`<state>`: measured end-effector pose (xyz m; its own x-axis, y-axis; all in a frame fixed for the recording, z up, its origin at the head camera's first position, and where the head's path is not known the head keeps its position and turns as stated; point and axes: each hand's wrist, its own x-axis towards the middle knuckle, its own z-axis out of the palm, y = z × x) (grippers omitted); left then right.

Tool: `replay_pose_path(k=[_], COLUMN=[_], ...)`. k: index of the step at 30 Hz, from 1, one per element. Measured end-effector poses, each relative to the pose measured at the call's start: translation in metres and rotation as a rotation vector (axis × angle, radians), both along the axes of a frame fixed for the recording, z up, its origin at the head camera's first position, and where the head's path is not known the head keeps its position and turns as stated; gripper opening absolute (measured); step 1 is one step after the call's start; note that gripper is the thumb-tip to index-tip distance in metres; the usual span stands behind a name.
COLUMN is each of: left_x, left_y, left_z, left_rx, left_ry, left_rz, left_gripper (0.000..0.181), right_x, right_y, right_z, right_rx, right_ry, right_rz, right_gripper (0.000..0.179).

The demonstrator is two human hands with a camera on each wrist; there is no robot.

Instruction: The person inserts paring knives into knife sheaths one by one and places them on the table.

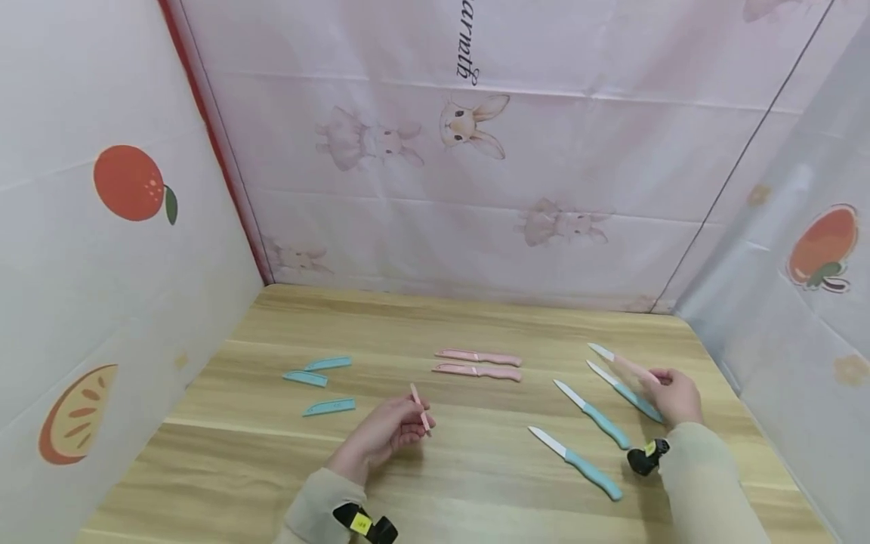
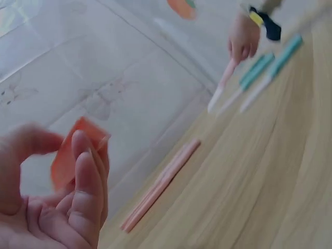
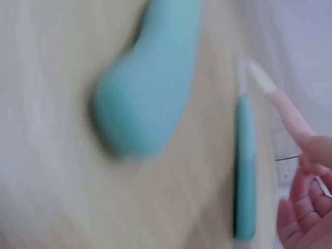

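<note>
My right hand [image 1: 676, 399] grips the handle of a pink knife [image 1: 633, 369] with a bare white blade that points to the left and away from me. In the right wrist view the pink knife [image 3: 290, 115] stands out past the fingers, beside a teal-handled knife. Left of the middle, my left hand [image 1: 389, 432] pinches a small pink blade sheath [image 1: 420, 408] between thumb and fingers, held above the table. The left wrist view shows this sheath [image 2: 66, 162] from close by. Three unsheathed teal knives [image 1: 594, 472] lie near the right hand, blades toward the upper left.
Two pink knives in their sheaths [image 1: 477, 371] lie side by side at the middle back of the wooden table [image 1: 476, 483]. Three teal sheaths [image 1: 329, 407] rest on the left. Printed cloth walls [image 1: 421, 249] enclose the back and both sides.
</note>
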<state>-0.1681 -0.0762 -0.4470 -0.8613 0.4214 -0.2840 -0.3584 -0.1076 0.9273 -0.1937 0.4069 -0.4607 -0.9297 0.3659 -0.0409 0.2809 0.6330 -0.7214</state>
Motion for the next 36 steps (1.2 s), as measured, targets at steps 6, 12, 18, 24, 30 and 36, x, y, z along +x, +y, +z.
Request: replay_pose_path(k=[6,12,18,24,30,36], left_x=[0.006,0.009,0.014,0.018,0.019,0.022], left_y=[0.009,0.018,0.028,0.039,0.048,0.05], left_z=[-0.001,-0.003,-0.002,0.0,0.001,0.003], left_rx=[0.186,0.252,0.373,0.416,0.312,0.22], left_ry=[-0.079,-0.074,-0.144,-0.206,-0.167,-0.104], left_rz=[0.1,0.112,0.183,0.284,0.316,0.361], left_gripper=[0.025,0.025,0.024,0.023,0.026,0.03], right_x=[0.01,0.016,0.03,0.044,0.058,0.065], right_y=[-0.023,-0.057,-0.091,-0.128,-0.157,-0.185], right_z=[0.018,0.045,0.055,0.039,0.03,0.017], right_rx=[-0.326,-0.738,-1.086,-1.29,-1.358,-1.257], right_ry=[0.192,0.632,0.886,0.851,0.716,0.646], right_rz=[-0.228,-0.392,-0.445,-0.457,-0.466,-0.352], right_gripper=[0.048,0.01,0.016,0.021,0.033,0.025])
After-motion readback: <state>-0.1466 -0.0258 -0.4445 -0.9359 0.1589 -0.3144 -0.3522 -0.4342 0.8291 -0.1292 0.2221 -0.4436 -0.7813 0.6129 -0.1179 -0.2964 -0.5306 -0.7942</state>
